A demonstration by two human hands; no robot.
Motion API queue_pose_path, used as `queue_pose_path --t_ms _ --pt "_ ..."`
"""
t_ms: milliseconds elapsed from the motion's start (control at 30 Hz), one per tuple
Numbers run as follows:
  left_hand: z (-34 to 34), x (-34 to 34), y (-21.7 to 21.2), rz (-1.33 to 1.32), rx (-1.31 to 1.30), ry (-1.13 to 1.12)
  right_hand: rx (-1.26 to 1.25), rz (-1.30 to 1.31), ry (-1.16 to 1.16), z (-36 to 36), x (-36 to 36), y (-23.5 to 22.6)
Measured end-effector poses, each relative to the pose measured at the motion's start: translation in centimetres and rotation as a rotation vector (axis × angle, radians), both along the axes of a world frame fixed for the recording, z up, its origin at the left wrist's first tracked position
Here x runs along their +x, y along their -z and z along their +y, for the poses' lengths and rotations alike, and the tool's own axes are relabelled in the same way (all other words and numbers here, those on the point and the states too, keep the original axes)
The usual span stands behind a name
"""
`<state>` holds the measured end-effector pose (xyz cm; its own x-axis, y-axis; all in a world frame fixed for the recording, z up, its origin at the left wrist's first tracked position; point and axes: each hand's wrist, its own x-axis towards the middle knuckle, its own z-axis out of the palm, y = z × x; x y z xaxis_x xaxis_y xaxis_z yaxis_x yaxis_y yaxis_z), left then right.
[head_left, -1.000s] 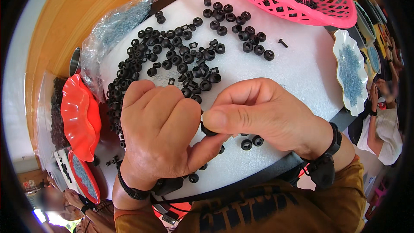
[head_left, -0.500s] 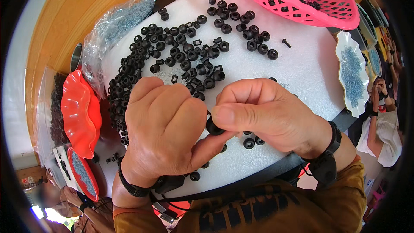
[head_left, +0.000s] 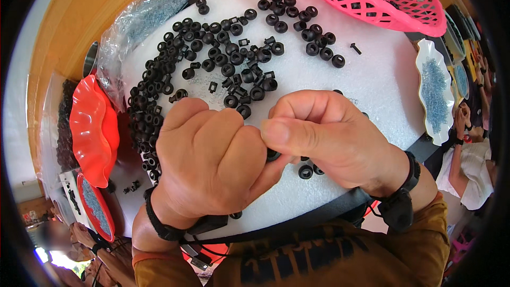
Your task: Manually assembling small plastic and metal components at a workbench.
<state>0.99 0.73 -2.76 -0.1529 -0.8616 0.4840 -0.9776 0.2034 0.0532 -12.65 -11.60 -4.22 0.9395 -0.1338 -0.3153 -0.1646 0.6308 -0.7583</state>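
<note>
Above the white foam sheet (head_left: 255, 218), my two hands meet fingertip to fingertip. My left hand (head_left: 212, 154) is curled with its knuckles up, its thumb reaching toward the right fingers. My right hand (head_left: 334, 138) pinches with thumb and bent forefinger. Between them sits a round black part (head_left: 273, 155), mostly covered by the fingers. Beyond the left hand spreads a heap of black ring-shaped parts (head_left: 154, 87), with small black square-framed pieces (head_left: 213, 86) among them. A few more black rings (head_left: 305, 171) lie under the right hand.
A pink lattice basket (head_left: 419, 24) stands at the far right, with a small black pin (head_left: 356, 48) near it. Clear bluish beads fill a white scalloped dish (head_left: 435, 95) and a plastic bag (head_left: 141, 18). Red wavy dishes (head_left: 93, 133) line the left. Other people sit at both sides.
My left hand has moved slightly right, closer against the right fingers. Less of the black part shows between them. The whole view has shifted a little.
</note>
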Motion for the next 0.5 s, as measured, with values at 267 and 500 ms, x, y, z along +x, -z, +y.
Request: queue_pose_path --t_ms 267,500 --pt "-0.5 0.7 -0.7 0.027 -0.028 0.023 0.111 -0.182 0.057 0.5 0.1 -0.2" --pt "-1.0 0.9 -0.3 0.136 -0.139 0.04 0.1 -0.171 0.065 0.5 0.2 -0.3"
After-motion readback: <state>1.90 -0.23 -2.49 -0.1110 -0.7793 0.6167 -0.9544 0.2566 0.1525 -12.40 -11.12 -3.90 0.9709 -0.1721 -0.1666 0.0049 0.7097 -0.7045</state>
